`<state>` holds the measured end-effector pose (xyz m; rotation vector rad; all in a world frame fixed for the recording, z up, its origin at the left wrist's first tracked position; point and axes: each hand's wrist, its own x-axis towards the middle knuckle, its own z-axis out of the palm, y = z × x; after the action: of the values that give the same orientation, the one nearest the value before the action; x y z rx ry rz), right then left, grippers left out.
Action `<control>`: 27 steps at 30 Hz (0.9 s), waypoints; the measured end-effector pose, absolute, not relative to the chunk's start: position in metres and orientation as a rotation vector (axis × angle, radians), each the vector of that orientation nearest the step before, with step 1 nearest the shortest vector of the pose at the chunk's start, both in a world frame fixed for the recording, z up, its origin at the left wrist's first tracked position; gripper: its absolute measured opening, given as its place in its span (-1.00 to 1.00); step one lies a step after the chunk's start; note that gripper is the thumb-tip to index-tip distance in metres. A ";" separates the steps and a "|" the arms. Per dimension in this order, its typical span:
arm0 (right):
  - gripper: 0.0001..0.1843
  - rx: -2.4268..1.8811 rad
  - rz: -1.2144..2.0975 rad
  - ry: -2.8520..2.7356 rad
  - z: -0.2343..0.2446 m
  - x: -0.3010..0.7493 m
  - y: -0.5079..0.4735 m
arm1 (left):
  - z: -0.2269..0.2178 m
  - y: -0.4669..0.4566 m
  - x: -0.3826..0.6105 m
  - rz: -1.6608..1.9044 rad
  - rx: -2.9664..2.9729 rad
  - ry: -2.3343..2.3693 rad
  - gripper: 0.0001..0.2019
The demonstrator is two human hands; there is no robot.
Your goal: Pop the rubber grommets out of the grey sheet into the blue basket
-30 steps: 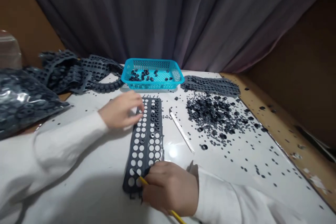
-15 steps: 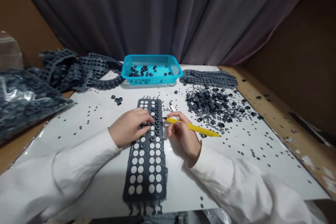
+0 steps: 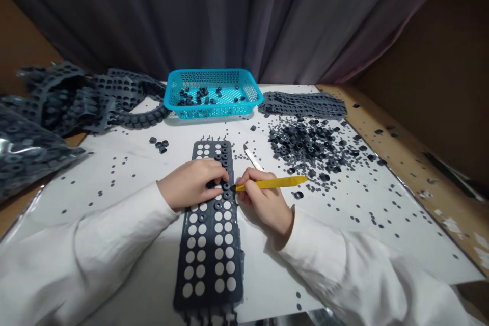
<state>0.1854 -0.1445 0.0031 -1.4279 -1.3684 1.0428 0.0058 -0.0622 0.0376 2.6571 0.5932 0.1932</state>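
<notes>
A long dark rubber strip [image 3: 211,244] full of round holes lies lengthwise on the white sheet in front of me. My left hand [image 3: 193,182] rests on its upper part, fingers curled and pressing down beside a few rings still seated in the strip. My right hand [image 3: 263,198] pinches a yellow stick tool [image 3: 273,183], its dark tip touching a ring at the strip's right edge. A thin white blade-like tool [image 3: 252,158] lies just beyond my right hand.
A turquoise basket [image 3: 212,92] with several black rings stands at the back. A heap of loose black rings [image 3: 309,145] spreads to the right, flat strips [image 3: 301,103] behind it. Tangled used strips [image 3: 87,94] and a plastic bag [image 3: 19,147] lie at left. Small punched discs dot the sheet.
My right hand moved from the strip's near end up to its upper right edge and lowered the yellow tool's tip onto a ring. My left hand slid down the strip.
</notes>
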 end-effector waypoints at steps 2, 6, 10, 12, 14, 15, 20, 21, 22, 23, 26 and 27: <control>-0.78 -1.473 0.974 -1.483 0.009 0.184 -0.144 | 0.042 -0.061 0.009 0.128 2.700 0.554 -0.87; -0.76 -1.519 0.891 -1.574 0.014 0.182 -0.142 | 0.051 -0.058 0.018 -0.080 2.854 0.439 -0.85; -0.75 -1.445 0.939 -1.539 0.010 0.184 -0.141 | 0.056 -0.054 0.027 -0.232 2.988 0.218 -0.87; -0.75 -1.402 0.964 -1.508 0.006 0.186 -0.141 | 0.056 -0.051 0.030 -0.246 3.043 0.132 -0.90; -0.75 -1.384 0.970 -1.498 0.004 0.187 -0.140 | 0.055 -0.048 0.032 -0.228 3.112 0.040 -0.90; -0.75 -1.381 0.965 -1.502 0.004 0.188 -0.140 | 0.054 -0.047 0.033 -0.209 3.152 -0.023 -0.88; -0.73 -1.377 0.917 -1.524 0.005 0.188 -0.141 | 0.048 -0.043 0.032 -0.123 3.258 -0.345 -0.80; -0.74 -1.381 0.913 -1.526 0.005 0.188 -0.142 | 0.047 -0.043 0.030 -0.120 3.254 -0.367 -0.79; -0.75 -1.386 0.912 -1.528 0.005 0.187 -0.142 | 0.046 -0.042 0.028 -0.113 3.252 -0.367 -0.78; -0.76 -1.392 0.913 -1.529 0.005 0.187 -0.142 | 0.046 -0.041 0.026 -0.099 3.253 -0.349 -0.77; -0.78 -1.411 0.923 -1.524 0.005 0.188 -0.142 | 0.045 -0.038 0.021 -0.048 3.249 -0.251 -0.76; -0.78 -1.415 0.928 -1.522 0.005 0.188 -0.142 | 0.045 -0.037 0.021 -0.043 3.236 -0.214 -0.77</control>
<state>0.1876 -0.1418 0.0053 -1.4147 -1.5222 0.9280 0.0209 -0.0370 0.0453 3.2356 -0.2145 -0.0431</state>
